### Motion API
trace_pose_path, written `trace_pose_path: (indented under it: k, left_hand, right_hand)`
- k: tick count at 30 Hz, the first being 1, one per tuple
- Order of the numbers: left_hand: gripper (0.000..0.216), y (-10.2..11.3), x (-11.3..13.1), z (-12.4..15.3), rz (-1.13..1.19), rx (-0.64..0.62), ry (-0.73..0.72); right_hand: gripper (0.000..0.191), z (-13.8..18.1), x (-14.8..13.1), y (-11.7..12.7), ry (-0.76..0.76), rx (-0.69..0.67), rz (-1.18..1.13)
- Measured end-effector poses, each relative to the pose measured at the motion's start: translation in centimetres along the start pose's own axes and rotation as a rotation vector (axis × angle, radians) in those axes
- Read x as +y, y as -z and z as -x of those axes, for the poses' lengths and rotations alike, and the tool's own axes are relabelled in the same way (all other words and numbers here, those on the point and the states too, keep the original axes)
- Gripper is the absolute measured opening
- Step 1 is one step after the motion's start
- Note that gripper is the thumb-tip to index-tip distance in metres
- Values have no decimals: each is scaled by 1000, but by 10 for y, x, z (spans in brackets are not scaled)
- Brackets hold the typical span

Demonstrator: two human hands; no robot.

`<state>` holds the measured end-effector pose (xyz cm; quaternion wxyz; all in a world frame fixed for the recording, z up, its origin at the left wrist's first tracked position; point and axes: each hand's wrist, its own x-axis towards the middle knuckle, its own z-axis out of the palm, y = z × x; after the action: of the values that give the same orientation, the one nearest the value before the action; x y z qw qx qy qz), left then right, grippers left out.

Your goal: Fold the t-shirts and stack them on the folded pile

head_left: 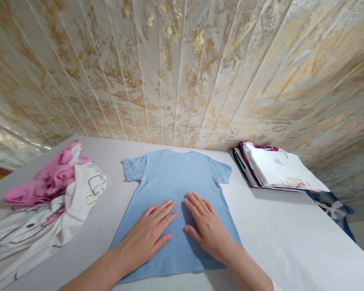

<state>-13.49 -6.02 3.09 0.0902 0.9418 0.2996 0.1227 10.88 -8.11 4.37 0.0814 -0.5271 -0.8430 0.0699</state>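
A light blue T-shirt (178,178) lies spread out on the white table, its neckline at the far side and both short sleeves stretched outward. My left hand (150,230) rests on the left part of the shirt's body, palm down with the fingers extended. On the right part of the body, my right hand (204,226) is also palm down, fingers stretched and thumb apart. Neither hand grips the fabric. The hands and forearms cover parts of the shirt's lower half.
On the left, a crumpled heap holds a pink garment (53,176) and a white printed garment (81,194). A stack of folded clothes (279,165) sits at the back right, with a dark blue patterned cloth (333,208) hanging over the table edge. Behind is a gold-patterned curtain (170,81).
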Motion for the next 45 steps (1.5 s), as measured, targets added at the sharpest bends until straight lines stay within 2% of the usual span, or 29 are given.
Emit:
trace_pose_path:
  k: [2, 6, 10, 12, 15, 23, 30, 35, 39, 43, 45]
  left_hand:
    - [47, -1, -1, 0, -13, 5, -3]
    - [48, -1, 0, -1, -34, 4, 4]
    - [50, 0, 0, -2, -52, -11, -9]
    - [49, 0, -3, -3, -70, -7, -4]
    - [48, 0, -12, -3, -98, 10, 17]
    - [54, 4, -40, 6, -134, 29, 145]
    - [53, 15, -80, -22, -135, 35, 161]
    - [53, 22, -106, -48, -131, 4, 163]
    - [52, 24, -125, -70, -109, 25, 141]
    - [43, 23, -135, -80, -75, 57, 119]
    - [39, 23, -134, -76, -54, 91, 115]
  right_hand:
    - [62, 4, -2, 0, 81, -33, -29]
    - [60, 7, -6, -3, -61, -11, 20]
    - [70, 7, -13, -9, 85, -34, -16]
    - [71, 6, -13, -13, 66, -20, 1]
    - [67, 1, -6, -16, -43, 20, 48]
    - [68, -20, 21, -12, 0, 19, 86]
    - [63, -63, 50, -5, 60, 1, 101]
    - [62, -91, 67, -6, 56, 25, 93]
    - [60, -111, 84, -7, 45, 52, 70]
    - [56, -122, 98, -7, 29, 48, 53]
    - [55, -121, 94, -5, 18, 71, 48]
